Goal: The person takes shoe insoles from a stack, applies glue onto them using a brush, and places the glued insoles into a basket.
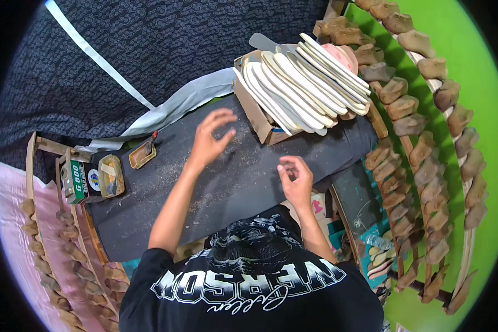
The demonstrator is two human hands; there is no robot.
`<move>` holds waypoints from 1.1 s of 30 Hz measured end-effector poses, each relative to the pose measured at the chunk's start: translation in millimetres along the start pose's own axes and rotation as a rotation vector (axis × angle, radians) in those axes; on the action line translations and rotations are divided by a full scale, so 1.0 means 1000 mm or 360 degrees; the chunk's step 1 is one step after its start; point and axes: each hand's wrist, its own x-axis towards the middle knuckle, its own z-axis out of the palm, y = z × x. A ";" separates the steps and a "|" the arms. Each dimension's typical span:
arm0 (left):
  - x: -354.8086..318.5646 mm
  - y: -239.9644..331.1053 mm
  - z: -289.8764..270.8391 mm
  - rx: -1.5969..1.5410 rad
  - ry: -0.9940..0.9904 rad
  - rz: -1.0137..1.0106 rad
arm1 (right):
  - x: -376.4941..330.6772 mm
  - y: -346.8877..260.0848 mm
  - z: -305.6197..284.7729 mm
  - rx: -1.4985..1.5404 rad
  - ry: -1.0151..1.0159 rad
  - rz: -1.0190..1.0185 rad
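Above the dark-covered worktable [166,182], my left hand [211,138] is raised with fingers spread and nothing in it. Lower and to the right is my right hand [297,180], its fingers bent and the thumb a little apart, holding nothing that I can see. Beyond both hands, a cardboard box [253,113] is heaped with white and grey shoe insoles [293,83], lying at a slant in overlapping rows. My left hand is nearest the box's left side; neither hand touches it.
Crumbs lie scattered over the table cover. At its left end are a small glue-stained tray [143,155], a yellowish container [112,176] and a green-and-white tin [74,182]. Racks of shoe lasts [406,105] flank both sides. A plastic bottle [378,242] lies low on the right.
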 end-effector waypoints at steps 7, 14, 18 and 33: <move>0.107 -0.032 0.003 -0.0311 0.0231 -0.0170 | 0.046 -0.026 -0.021 -0.0805 0.0281 -0.0843; 0.134 -0.055 0.016 -0.0590 -0.0040 -0.0303 | 0.070 -0.006 -0.019 -0.0677 0.0458 -0.0933; 0.135 -0.058 0.012 -0.0639 0.0118 -0.0256 | 0.068 -0.019 -0.010 -0.0638 0.0441 -0.0981; 0.013 -0.031 -0.061 -0.0423 0.0527 -0.0344 | 0.034 -0.026 0.033 0.0439 0.0370 -0.0269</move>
